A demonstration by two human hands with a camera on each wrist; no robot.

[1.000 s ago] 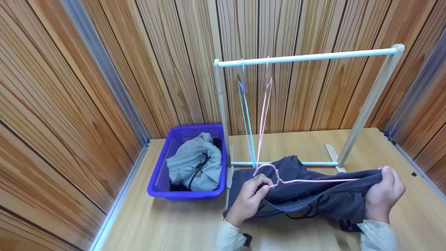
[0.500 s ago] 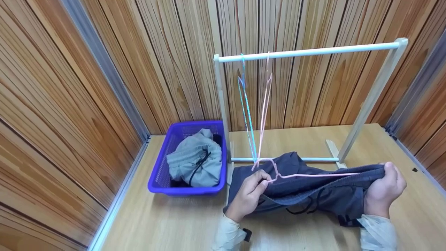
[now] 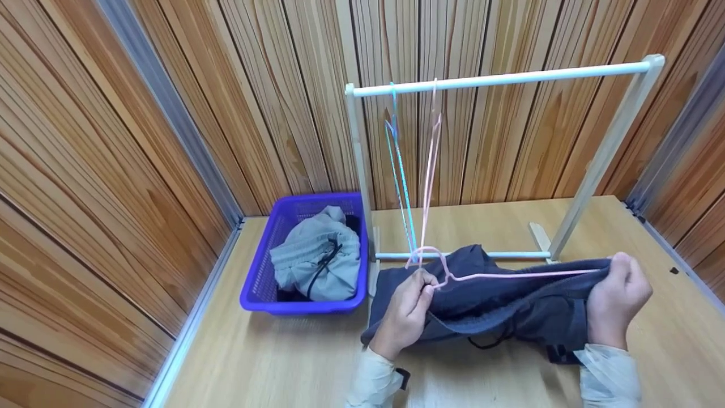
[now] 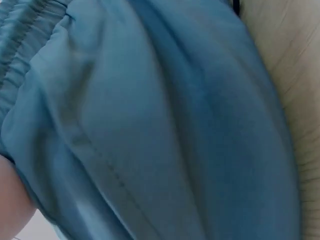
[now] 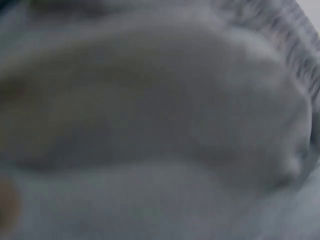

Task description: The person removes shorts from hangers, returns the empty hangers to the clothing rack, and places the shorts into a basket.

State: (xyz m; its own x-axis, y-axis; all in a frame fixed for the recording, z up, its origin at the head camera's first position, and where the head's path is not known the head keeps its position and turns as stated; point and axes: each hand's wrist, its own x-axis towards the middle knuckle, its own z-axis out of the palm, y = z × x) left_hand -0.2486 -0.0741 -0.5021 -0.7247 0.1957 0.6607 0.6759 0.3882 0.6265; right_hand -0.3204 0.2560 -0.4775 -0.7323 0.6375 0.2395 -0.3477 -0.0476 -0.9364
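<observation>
Bare hands, pale cream sleeves [image 3: 378,381], dark strap at left cuff [image 3: 403,378]

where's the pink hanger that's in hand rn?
Head view, centre right: the pink hanger lies along the waistband of the dark blue shorts, gripped by the left hand and right hand, before the rack.

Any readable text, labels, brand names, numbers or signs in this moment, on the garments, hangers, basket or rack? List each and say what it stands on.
None: no readable text in any view.
Dark blue shorts: no label or print showing; both wrist views show only close, blurred fabric.
Pink hanger, purple basket, grey garment, wooden rack: all plain.
</observation>
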